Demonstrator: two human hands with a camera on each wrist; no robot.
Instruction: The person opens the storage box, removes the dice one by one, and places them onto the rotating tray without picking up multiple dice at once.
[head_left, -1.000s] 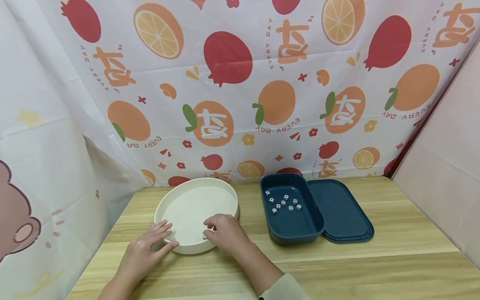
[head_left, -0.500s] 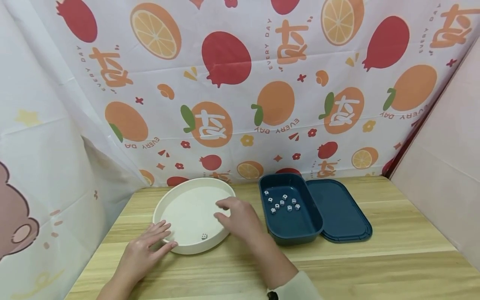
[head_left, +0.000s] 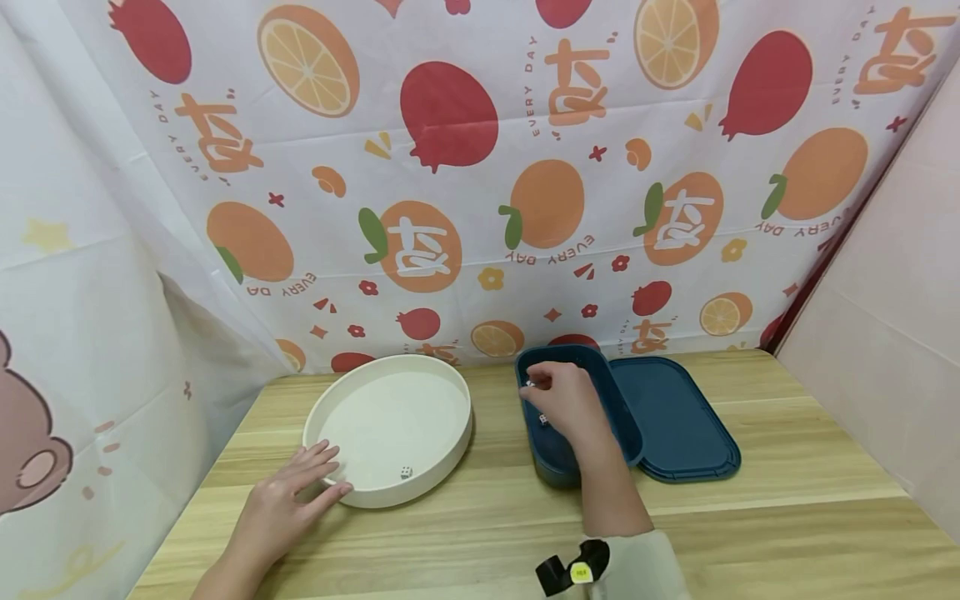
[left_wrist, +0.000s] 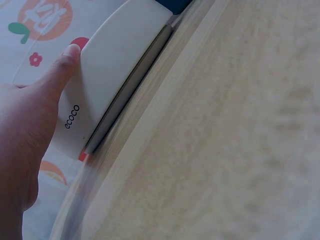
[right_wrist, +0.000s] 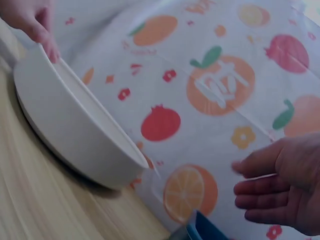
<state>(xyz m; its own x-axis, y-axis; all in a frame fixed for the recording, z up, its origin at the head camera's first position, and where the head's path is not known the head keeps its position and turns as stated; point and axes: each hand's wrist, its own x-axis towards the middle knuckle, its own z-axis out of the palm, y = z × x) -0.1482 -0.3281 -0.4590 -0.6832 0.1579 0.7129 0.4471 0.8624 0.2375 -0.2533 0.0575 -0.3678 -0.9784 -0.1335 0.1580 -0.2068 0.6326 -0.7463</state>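
Note:
A round cream tray (head_left: pixel 390 417) with a raised wall stands on the wooden table. One small white die (head_left: pixel 406 472) with dark pips lies inside it near the front wall. My left hand (head_left: pixel 281 504) rests at the tray's front-left rim, its fingers over the edge; in the left wrist view the thumb (left_wrist: pixel 72 52) lies along the outer wall. Over the dark blue box (head_left: pixel 555 467) hovers my right hand (head_left: pixel 570 404), thumb and index finger apart, nothing visible between them. White dice (head_left: pixel 543 419) show beside that hand on the box floor; it hides the others.
A flat dark blue lid (head_left: pixel 678 421) lies on the table right of the box, against its side. Behind stands a fruit-print cloth (head_left: pixel 465 208), with pale cloth at both sides. Wooden tabletop (head_left: pixel 420 550) stretches along the front.
My right hand has drawn back from the die in the tray and moved right, to above the blue box. The die stays in the tray. My left hand keeps its place at the rim.

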